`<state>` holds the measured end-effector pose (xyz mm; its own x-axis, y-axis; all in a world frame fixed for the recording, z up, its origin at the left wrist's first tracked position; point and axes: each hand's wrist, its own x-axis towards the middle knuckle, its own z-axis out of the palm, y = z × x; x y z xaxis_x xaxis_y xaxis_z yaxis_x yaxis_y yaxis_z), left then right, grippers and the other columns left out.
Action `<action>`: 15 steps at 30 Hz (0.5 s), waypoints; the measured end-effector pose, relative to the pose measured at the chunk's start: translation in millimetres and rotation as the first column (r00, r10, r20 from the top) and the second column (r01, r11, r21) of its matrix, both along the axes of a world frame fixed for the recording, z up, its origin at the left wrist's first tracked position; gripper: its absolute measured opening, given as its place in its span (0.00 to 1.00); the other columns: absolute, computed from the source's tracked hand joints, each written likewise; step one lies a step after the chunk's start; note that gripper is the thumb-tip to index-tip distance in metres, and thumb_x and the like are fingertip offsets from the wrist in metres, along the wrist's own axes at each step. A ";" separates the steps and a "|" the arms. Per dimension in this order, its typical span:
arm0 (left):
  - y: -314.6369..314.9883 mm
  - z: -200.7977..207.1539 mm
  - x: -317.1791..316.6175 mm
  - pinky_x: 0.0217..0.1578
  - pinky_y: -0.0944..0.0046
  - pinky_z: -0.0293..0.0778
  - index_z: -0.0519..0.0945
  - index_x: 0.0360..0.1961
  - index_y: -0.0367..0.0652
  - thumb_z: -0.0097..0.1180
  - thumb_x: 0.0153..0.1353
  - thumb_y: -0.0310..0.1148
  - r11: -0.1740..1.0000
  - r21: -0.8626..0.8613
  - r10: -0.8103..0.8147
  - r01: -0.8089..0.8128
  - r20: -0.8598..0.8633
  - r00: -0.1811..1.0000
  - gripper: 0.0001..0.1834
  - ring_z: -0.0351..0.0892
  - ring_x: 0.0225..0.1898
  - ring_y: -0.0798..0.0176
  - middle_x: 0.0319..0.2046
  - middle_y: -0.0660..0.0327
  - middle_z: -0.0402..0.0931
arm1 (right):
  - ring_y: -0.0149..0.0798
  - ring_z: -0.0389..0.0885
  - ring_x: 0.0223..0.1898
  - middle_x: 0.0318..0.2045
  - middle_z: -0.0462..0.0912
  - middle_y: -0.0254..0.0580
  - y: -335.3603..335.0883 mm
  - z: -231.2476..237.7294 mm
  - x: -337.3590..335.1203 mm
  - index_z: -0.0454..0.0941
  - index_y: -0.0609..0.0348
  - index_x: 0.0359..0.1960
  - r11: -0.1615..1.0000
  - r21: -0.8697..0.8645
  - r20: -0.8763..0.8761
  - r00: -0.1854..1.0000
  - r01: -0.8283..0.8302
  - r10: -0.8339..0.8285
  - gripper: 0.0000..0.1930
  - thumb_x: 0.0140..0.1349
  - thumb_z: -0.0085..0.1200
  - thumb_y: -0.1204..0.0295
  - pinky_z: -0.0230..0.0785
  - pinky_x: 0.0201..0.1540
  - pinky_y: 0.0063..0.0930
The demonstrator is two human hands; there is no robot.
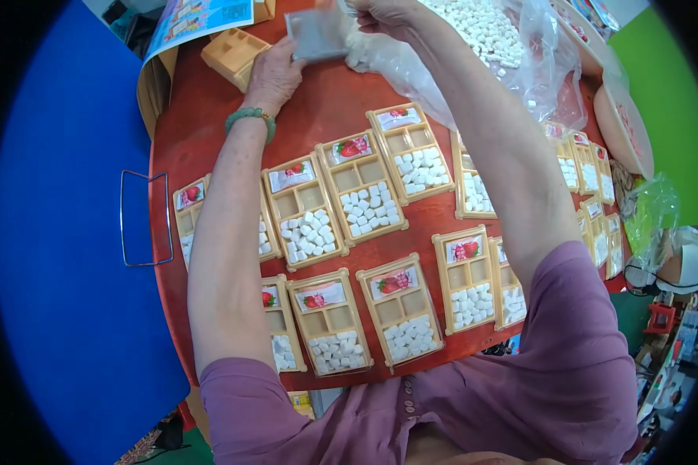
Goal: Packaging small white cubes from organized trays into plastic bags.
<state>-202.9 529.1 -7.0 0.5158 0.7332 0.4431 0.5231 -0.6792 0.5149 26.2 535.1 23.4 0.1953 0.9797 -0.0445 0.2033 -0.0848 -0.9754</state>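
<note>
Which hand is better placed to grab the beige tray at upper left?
Left, likely: the left hand is beside the beige tray, though apparently holding a blurred translucent object; the right hand is farther, by the clear bag.

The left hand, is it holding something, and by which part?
The left hand holds a blurred, greyish see-through thing by its left edge. What it is can't be told.

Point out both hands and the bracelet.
Left hand [274, 77], head view: back of the hand.
Right hand [386, 13], head view: middle of the hand.
Bracelet [247, 113], head view: its green beads.
</note>
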 end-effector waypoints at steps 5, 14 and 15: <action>8.9 -1.5 1.0 0.41 0.50 0.71 0.78 0.37 0.35 0.51 0.60 0.38 0.989 0.008 0.147 -0.147 -0.094 0.985 0.15 0.75 0.40 0.41 0.34 0.42 0.76 | 0.29 0.67 0.19 0.17 0.69 0.31 -38.2 40.6 -10.0 0.72 0.52 0.20 0.982 0.131 -0.150 0.977 -0.134 0.153 0.11 0.60 0.52 0.67 0.66 0.24 0.25; -87.1 60.7 3.5 0.48 0.57 0.72 0.62 0.62 0.50 0.43 0.66 0.50 0.241 -0.601 0.124 0.762 0.798 0.590 0.27 0.72 0.50 0.63 0.50 0.61 0.72 | 0.43 0.79 0.29 0.27 0.80 0.47 -170.9 84.0 -61.4 0.79 0.66 0.29 0.916 0.183 0.721 0.682 -0.358 0.122 0.15 0.59 0.47 0.65 0.73 0.36 0.39; -102.8 70.5 7.6 0.50 0.57 0.70 0.62 0.62 0.49 0.42 0.66 0.49 0.297 -0.539 0.105 0.788 0.839 0.534 0.27 0.71 0.52 0.61 0.52 0.59 0.70 | 0.46 0.80 0.30 0.28 0.80 0.50 -178.5 83.5 -70.3 0.78 0.67 0.28 0.904 0.185 0.805 0.587 -0.385 0.085 0.15 0.60 0.46 0.66 0.72 0.36 0.42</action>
<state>-195.3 426.4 63.5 0.7179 0.6925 0.0708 -0.4130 0.3419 0.8441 -44.2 356.6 106.8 -0.2308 0.9211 0.3136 0.8467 0.3489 -0.4017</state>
